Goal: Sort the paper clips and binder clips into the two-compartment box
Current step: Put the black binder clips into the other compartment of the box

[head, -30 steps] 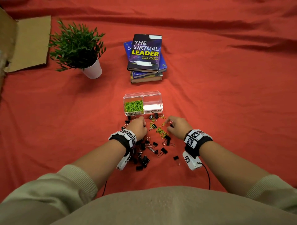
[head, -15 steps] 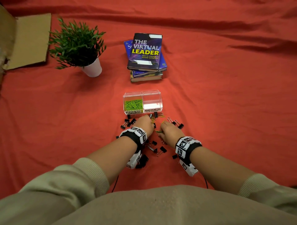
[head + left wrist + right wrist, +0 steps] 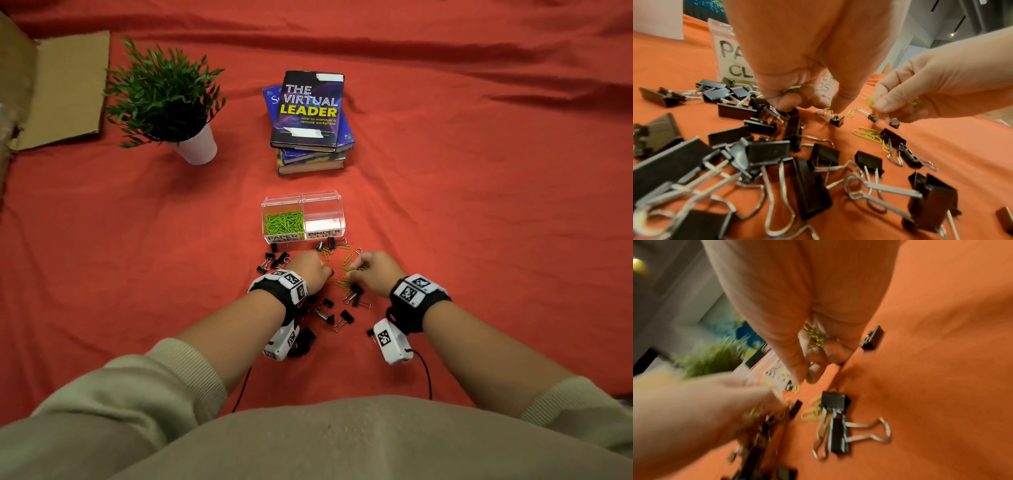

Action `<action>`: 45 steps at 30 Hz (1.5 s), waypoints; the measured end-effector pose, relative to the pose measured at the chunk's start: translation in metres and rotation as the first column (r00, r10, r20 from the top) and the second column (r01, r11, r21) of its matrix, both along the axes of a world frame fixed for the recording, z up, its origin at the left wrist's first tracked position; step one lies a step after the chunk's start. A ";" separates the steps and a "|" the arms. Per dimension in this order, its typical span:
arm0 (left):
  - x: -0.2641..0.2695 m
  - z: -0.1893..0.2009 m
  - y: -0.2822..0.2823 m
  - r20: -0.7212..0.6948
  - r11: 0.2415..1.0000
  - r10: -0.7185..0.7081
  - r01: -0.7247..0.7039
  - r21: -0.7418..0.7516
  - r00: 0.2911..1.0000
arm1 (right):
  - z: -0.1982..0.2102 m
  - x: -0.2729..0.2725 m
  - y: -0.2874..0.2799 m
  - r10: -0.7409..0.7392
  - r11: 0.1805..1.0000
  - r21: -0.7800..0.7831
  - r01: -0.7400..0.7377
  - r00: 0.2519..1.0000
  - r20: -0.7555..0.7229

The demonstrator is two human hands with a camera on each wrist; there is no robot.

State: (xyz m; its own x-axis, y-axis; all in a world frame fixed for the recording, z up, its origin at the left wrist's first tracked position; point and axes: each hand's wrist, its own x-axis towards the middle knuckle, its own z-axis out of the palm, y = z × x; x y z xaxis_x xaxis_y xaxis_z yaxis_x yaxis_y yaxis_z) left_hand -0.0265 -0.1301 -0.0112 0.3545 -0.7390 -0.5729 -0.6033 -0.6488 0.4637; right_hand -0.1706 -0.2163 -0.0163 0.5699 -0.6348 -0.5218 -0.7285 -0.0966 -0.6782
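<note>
A clear two-compartment box (image 3: 303, 198) stands on the red cloth; its left half, labelled PAPER CLIPS, holds green paper clips (image 3: 283, 222), and its right half, labelled BINDER CLIPS, holds none. Black binder clips (image 3: 346, 317) and loose green paper clips (image 3: 347, 258) lie scattered in front of it. My left hand (image 3: 310, 269) hovers over the pile with fingers curled round green paper clips (image 3: 794, 88). My right hand (image 3: 371, 270) is just right of it, holding a bunch of paper clips (image 3: 816, 337) in the palm and pinching another (image 3: 872, 101).
A stack of books (image 3: 310, 120) lies behind the box. A potted plant (image 3: 164, 99) in a white pot stands at the back left, beside flat cardboard (image 3: 61, 89). Red cloth (image 3: 479, 205) covers the whole surface, bare on the right.
My right hand swept left to meet the left hand, then drew back right with paper clips. The left hand moved forward a little over the pile.
</note>
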 end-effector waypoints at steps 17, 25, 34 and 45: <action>0.008 0.017 0.007 -0.504 0.895 0.340 -0.438 -0.086 0.794 | 0.008 -0.018 -0.006 -0.524 0.558 0.809 0.185 0.834 0.171; -0.008 0.018 -0.001 -0.533 0.903 0.370 -0.429 0.015 0.761 | 0.010 -0.017 -0.009 -0.403 0.738 0.634 0.230 0.905 0.141; -0.019 -0.002 0.004 0.094 0.965 -0.242 0.250 -0.081 0.966 | 0.008 -0.017 -0.012 -0.404 0.854 0.391 0.343 0.911 0.085; -0.026 -0.006 0.004 0.275 0.906 -0.406 0.422 0.001 0.871 | 0.013 -0.015 -0.009 -0.297 0.835 0.518 0.185 0.944 0.143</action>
